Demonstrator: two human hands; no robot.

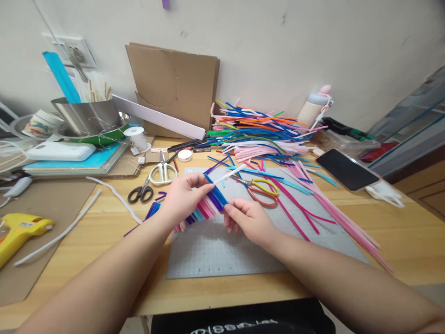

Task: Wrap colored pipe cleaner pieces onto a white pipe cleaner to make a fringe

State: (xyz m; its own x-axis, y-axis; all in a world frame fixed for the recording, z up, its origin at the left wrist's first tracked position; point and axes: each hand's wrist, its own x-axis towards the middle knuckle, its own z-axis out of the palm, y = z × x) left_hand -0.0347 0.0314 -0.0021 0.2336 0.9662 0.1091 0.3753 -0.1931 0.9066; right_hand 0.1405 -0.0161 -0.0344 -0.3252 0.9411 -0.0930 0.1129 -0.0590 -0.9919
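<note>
Above the grey cutting mat [198, 255] I hold a striped strip of pipe cleaners [207, 204], its short pieces lined up side by side in pink, white, teal, blue and purple. My left hand [186, 195] is closed, thumb over the strip's upper edge, where a white pipe cleaner [229, 175] sticks out to the upper right. The strip's right end, blue and purple, is pinched between thumb and fingers of my right hand [248, 218]. Part of the strip is hidden behind my left hand. Orange-and-yellow-handled scissors [262, 191] lie just beyond my right hand.
A heap of coloured pipe cleaners [257, 134] lies at the back; long pink ones [333, 208] stretch right. White-handled scissors [163, 172] and black-handled scissors [140, 192] rest left of the mat. A yellow glue gun [24, 232] lies far left, a phone [347, 169] right.
</note>
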